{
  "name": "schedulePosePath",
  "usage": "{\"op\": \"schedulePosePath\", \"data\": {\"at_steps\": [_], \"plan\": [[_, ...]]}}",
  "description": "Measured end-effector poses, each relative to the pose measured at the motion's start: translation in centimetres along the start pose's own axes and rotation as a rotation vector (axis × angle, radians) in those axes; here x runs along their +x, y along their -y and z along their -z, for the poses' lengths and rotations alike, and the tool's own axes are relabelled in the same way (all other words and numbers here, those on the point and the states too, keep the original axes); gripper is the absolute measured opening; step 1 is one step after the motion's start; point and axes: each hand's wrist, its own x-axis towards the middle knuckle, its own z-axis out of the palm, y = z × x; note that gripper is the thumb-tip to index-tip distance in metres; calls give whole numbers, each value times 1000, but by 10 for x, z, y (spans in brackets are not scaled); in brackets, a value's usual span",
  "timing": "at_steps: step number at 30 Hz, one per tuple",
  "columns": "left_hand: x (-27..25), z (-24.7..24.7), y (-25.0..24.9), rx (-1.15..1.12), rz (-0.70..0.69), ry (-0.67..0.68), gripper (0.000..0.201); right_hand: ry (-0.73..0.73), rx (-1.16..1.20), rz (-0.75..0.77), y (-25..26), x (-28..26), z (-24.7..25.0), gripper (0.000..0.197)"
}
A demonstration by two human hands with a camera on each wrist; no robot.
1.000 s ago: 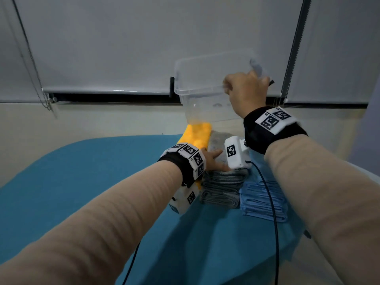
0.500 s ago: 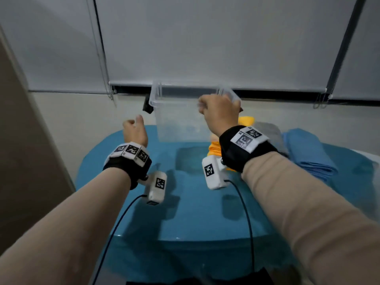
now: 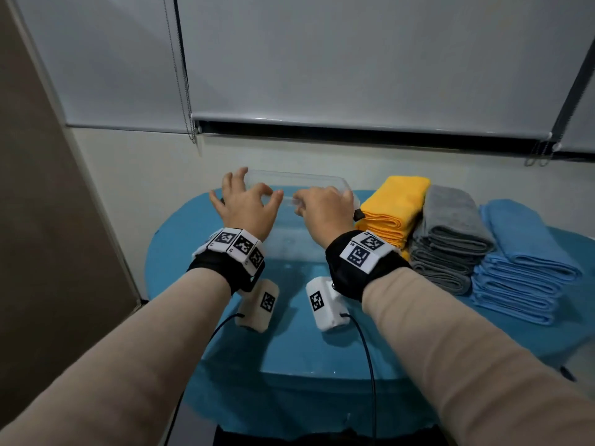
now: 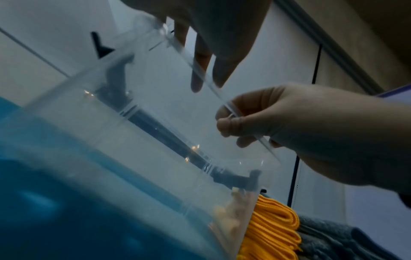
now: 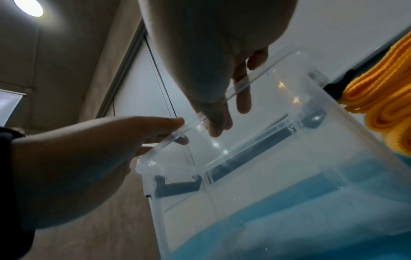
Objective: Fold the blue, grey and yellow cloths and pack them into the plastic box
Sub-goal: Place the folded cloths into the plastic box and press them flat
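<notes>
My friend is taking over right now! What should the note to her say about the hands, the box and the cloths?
Left hand: fingers spread, touching the near rim of the plastic box, not gripping.
Right hand: pinches that same rim.
The box sits on the blue table, with nothing inside.
Beside the box, on its right: folded yellow cloths, then grey cloths, then blue cloths, each in its own stack.
Done: folding, box placed.
Left: pack all three stacks into the box.

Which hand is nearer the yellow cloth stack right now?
Right. The right hand grips the plastic box rim just beside the yellow cloth stack; the left hand is at the box's far end, away from it.
</notes>
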Motion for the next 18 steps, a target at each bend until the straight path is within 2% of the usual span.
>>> {"op": "schedulePosePath", "data": {"at_steps": [4,6,7,9,10,12,14,18], "plan": [[-1,-1,-17,86,-78,155,34,185,25,54,-11,5,13,30],[-1,2,-25,150,-103,192,33,252,279,23,-20,11,31,33],[1,5,-29,170,-113,206,31,203,447,-34,-25,14,41,29],[7,9,-36,171,-139,249,30,-47,644,-179,-42,22,56,18],[11,10,-40,165,-159,274,31,-147,649,-248,-52,26,60,16],[19,9,-54,163,-228,334,34,-168,530,-344,-74,34,61,20],[29,2,-69,190,-302,412,38,-10,301,-385,-94,40,54,22],[50,-17,-88,281,-365,548,45,557,-83,-357,-113,44,37,36]]}}
